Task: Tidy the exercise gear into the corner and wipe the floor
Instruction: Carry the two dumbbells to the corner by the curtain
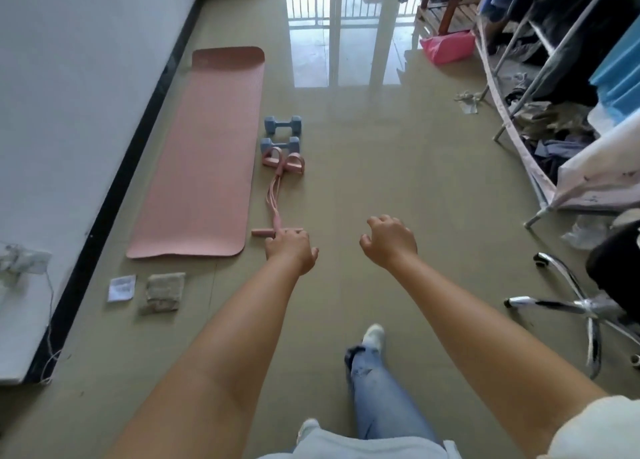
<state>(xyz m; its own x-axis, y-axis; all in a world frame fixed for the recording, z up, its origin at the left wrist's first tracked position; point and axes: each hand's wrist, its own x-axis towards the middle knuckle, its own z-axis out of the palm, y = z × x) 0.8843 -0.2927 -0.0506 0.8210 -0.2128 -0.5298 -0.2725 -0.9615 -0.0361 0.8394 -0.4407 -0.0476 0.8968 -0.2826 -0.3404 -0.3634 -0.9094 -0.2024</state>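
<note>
A long pink foam exercise mat (204, 153) lay flat on the glossy tan floor (398, 181), alongside the white wall w/ black skirting. Just right of the mat: two pale blue dumbbells (282, 134), then a pink pedal resistance band (278, 188) stretched toward the person. Left hand (292, 250) was at the band's near handle, grip loosely curled, holding nothing. Right hand (389, 244) hovered well right of the mat, half-open, empty. A beige folded cloth (162, 292) lay by the mat's near end.
</note>
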